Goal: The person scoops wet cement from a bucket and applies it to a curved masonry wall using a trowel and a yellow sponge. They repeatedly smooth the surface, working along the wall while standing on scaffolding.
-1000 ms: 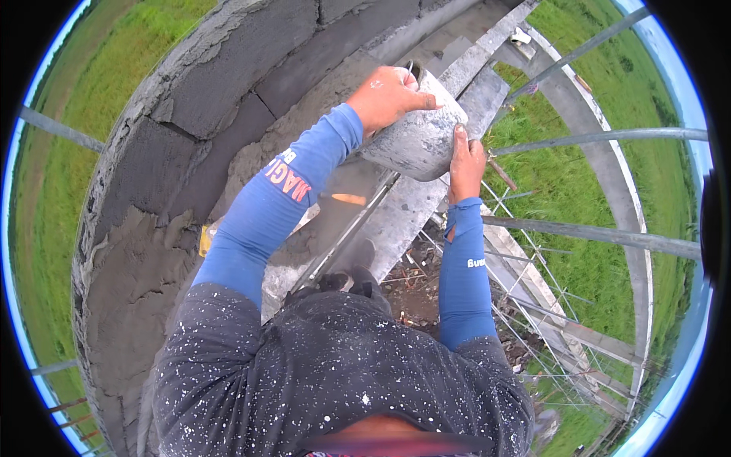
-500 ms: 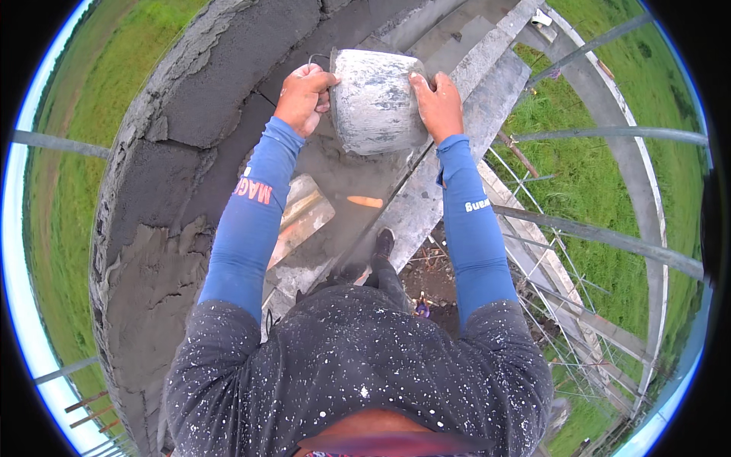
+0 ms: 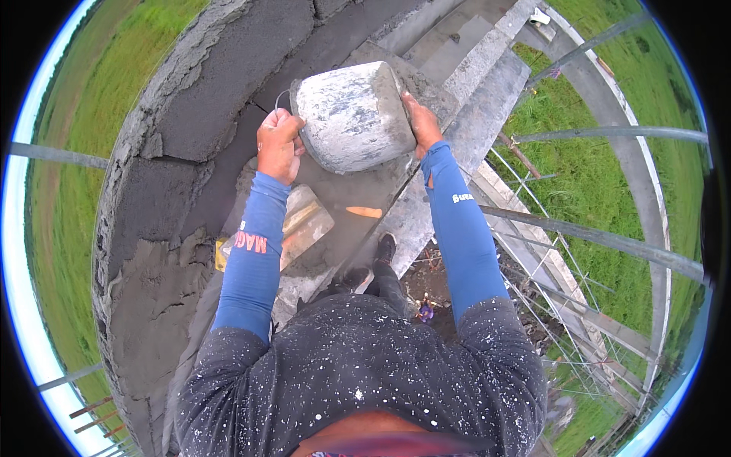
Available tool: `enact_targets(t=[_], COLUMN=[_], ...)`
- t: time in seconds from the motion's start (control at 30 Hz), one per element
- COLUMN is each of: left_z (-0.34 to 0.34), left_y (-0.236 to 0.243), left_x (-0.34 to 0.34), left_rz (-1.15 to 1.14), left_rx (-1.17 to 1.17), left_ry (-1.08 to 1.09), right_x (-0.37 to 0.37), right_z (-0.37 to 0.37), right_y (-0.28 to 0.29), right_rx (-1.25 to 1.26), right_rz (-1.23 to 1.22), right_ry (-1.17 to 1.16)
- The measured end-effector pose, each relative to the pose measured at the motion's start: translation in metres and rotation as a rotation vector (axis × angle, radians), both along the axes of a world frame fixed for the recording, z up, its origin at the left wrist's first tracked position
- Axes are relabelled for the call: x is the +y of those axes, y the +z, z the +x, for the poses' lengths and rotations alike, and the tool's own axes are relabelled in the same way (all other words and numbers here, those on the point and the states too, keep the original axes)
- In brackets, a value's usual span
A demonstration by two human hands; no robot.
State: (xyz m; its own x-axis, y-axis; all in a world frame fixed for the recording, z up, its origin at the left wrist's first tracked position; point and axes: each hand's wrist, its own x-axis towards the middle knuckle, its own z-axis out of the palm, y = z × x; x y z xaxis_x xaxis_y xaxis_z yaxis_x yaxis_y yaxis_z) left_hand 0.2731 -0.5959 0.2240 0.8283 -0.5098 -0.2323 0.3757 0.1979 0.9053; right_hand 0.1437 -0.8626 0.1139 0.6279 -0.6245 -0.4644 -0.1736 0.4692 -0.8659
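Observation:
A bucket (image 3: 354, 118) smeared with grey and white cement is tipped on its side in front of me, its mouth facing left and its base right. My left hand (image 3: 280, 145) is closed on its rim, close to the thin wire handle. My right hand (image 3: 420, 126) grips the base end, some of its fingers hidden behind it. What is inside the bucket does not show. Below it, on the cement-covered surface, lie a flat plastering float (image 3: 308, 227) with a long raised grip and an orange tapered piece (image 3: 364, 212).
A curved wall (image 3: 202, 99) with rough wet mortar runs along my left. Grey planks (image 3: 487, 99) slope up to the right, beside a drop to rubble and grass. Metal poles (image 3: 601, 236) cross on the right. A yellow object (image 3: 221, 255) lies partly hidden by my left forearm.
The bucket has come lower and a little left, its base turning nearer to me. Both hands have moved with it, the right one shifting around the base. The yellow object now shows.

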Motion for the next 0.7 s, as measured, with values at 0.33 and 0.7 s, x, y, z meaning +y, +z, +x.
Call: enact_targets(t=[0.33, 0.7], left_z=[-0.028, -0.033], left_y=[-0.08, -0.072], left_x=[0.062, 0.074], left_rz=[-0.188, -0.399], left_rx=[0.182, 0.207], left_ry=[0.294, 0.329], right_x=[0.037, 0.062], right_z=[0.052, 0.073], right_y=[0.085, 0.162], right_rx=[0.325, 0.207], right_rz=[-0.803, -1.28], right_ry=[0.305, 0.353])
